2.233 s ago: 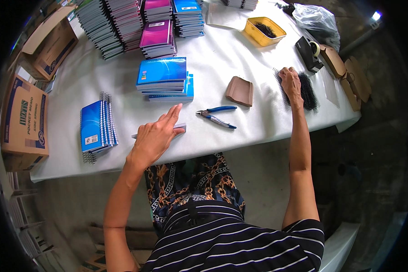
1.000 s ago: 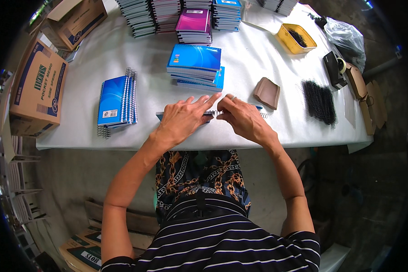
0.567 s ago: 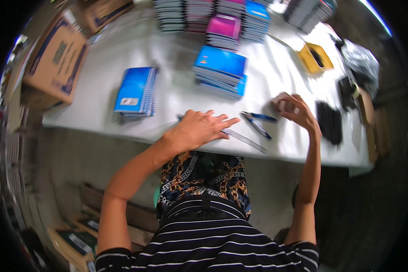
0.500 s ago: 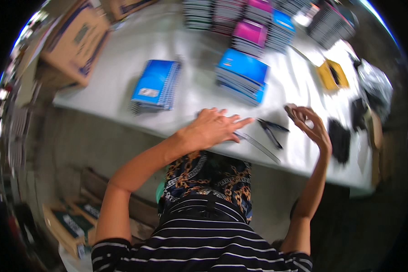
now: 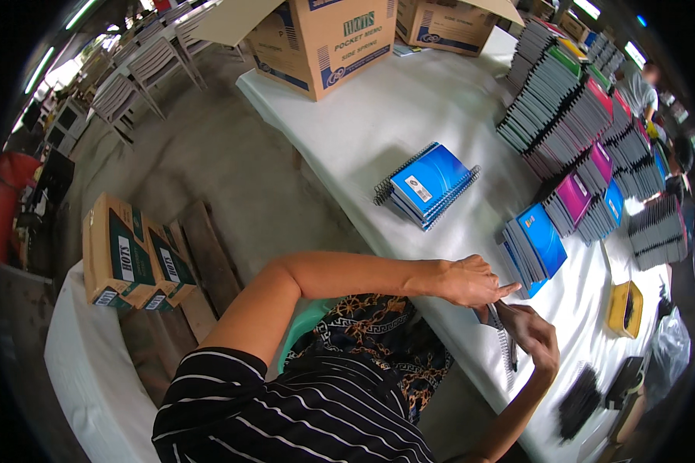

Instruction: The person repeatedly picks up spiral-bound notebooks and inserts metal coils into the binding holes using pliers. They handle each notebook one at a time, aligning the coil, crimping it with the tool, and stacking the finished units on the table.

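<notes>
Over the table's near edge my two hands are close together. My left hand [image 5: 469, 282] has its fingers curled, with the index finger stretched toward the right hand; what it grips, if anything, is hidden. My right hand [image 5: 531, 336] is bent with fingers closed around something I cannot make out. A thin ruler-like strip [image 5: 505, 356] lies just below them, beside a dark tool mostly covered by the right hand. Beyond the hands stands a stack of blue notebooks [image 5: 547, 239]. Farther left is a pile of blue spiral-bound notebooks [image 5: 432, 179], coils showing on two sides.
Tall stacks of notebooks [image 5: 571, 127] fill the far right of the white table [image 5: 363, 123]. An open carton [image 5: 344, 46] stands at the far end. To the right are a yellow container [image 5: 624, 309], black wires [image 5: 579, 403] and a plastic bag [image 5: 672, 347]. Boxes [image 5: 135, 258] sit at left.
The view has swung left, showing more cartons and floor. My left hand has gone from spread fingers to curled ones, and the hands have come together over the strip and dark tool.
</notes>
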A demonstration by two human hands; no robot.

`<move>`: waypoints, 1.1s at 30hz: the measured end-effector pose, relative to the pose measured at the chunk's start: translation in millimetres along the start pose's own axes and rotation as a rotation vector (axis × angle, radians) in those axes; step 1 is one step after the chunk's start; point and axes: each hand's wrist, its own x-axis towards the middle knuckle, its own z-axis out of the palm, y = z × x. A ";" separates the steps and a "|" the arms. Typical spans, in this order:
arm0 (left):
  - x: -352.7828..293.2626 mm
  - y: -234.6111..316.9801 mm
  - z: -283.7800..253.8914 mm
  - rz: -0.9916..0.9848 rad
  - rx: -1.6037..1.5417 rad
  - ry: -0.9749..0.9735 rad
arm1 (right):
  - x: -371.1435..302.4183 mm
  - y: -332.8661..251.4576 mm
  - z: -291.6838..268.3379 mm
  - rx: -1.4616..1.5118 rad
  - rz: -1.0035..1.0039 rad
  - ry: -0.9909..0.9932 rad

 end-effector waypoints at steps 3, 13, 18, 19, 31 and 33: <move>7.4 -4.6 5.1 0.022 -0.013 0.042 | -0.5 4.1 0.9 0.087 -0.048 0.054; 4.1 -12.7 -7.1 -0.005 0.055 0.087 | 15.6 5.1 0.7 -0.092 0.241 0.146; -1.7 -23.8 -5.4 -0.086 0.058 0.103 | 18.5 8.3 0.4 -0.008 0.125 0.054; -1.2 -24.3 -7.0 -0.099 0.016 0.094 | 24.5 4.2 0.4 -0.155 0.282 0.088; -7.1 -31.0 28.7 -0.183 -0.701 0.380 | 14.2 6.2 1.7 0.138 -0.097 0.109; -8.5 -33.0 35.2 -0.159 -0.857 0.457 | 26.0 -6.1 1.5 -0.296 0.253 0.144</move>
